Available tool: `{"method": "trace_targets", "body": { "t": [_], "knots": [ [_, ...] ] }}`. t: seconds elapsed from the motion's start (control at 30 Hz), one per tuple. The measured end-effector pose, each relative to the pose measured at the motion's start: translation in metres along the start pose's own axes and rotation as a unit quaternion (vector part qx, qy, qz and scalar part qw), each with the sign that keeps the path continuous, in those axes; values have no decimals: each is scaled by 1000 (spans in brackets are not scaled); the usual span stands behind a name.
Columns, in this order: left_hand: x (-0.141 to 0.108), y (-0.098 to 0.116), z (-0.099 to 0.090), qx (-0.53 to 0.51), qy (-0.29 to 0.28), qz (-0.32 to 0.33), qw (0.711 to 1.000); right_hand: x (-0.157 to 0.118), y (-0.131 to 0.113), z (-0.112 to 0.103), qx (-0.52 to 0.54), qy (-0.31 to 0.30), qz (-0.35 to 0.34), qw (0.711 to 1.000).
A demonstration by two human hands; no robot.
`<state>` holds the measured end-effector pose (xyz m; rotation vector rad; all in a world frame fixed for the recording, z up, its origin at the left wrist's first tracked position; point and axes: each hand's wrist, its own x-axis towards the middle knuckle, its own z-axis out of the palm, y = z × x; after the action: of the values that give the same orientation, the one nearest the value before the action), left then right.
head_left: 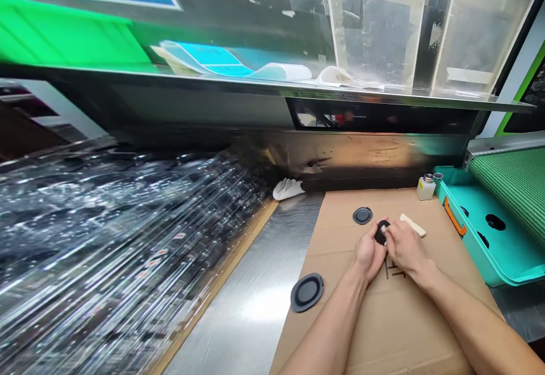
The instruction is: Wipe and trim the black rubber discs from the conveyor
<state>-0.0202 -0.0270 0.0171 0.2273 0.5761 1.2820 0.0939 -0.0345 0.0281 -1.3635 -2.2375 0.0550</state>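
Above a sheet of brown cardboard (340, 307), my left hand (367, 252) has its fingers closed round a small round black part (381, 233). My right hand (404, 247) meets it from the right, fingers pinched against the part with a bit of something white at the tips, too small to name. Just beyond my hands lies a black oval part with a raised ring (362, 215). A larger dark oval part (307, 292) rests at the cardboard's left edge. Partly behind my right hand is a cream-coloured flat strip (413, 225).
A white bottle with a metal top (426, 187) stands at the back right. The turquoise bin (489, 273) holds several black parts beneath a green conveyor belt (515, 176). Plastic-wrapped trays (128, 250) fill the left. A crumpled white glove or cloth (288, 188) lies near the machine.
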Motion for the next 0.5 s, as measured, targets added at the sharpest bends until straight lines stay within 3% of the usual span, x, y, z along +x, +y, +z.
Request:
{"method": "trace_targets", "body": {
  "t": [0.1,0.23,0.37,0.5],
  "knots": [
    [0,1,1,-11,-8,-17,1000,1,4,3,0,-4,-27,1000],
    [-1,5,2,-34,-40,-15,999,4,23,2,-15,49,45,998],
    [-4,11,2,-6,-43,-38,998,8,42,-6,110,122,104,981],
    [-5,15,2,65,-6,-66,996,10,44,-12,210,110,116,965]
  ]
}}
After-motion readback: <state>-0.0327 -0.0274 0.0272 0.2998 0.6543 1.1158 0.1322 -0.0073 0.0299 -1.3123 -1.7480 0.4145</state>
